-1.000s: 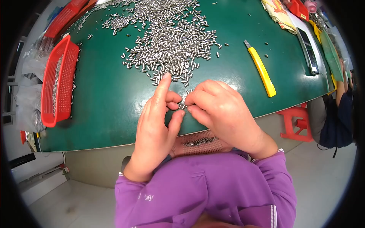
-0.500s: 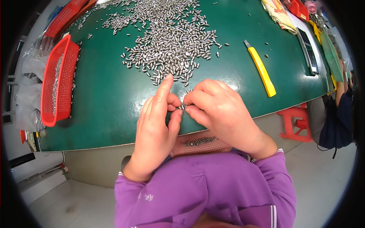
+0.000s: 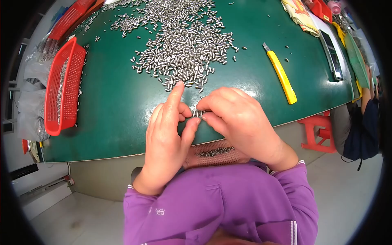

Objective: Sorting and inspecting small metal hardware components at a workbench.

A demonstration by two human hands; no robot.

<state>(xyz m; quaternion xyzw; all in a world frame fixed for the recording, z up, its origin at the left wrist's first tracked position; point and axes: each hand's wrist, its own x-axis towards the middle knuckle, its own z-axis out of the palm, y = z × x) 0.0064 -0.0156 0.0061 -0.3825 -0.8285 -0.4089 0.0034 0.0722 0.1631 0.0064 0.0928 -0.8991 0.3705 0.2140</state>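
My left hand (image 3: 167,134) and my right hand (image 3: 239,118) meet at the near edge of a green table (image 3: 114,106). Between their fingertips they pinch a short row of small silver metal pins (image 3: 197,113). The left index finger points up toward a big loose heap of the same pins (image 3: 183,45) spread over the table just beyond. Below my hands, on my lap, a pinkish perforated tray (image 3: 214,154) holds a row of pins. Purple sleeves cover both forearms.
A red mesh basket (image 3: 63,87) with pins stands at the left, another red basket (image 3: 69,18) behind it. A yellow utility knife (image 3: 281,74) lies at the right. A dark flat device (image 3: 331,55) and cloths lie far right. A red stool (image 3: 316,132) and a seated person (image 3: 361,122) are at the right.
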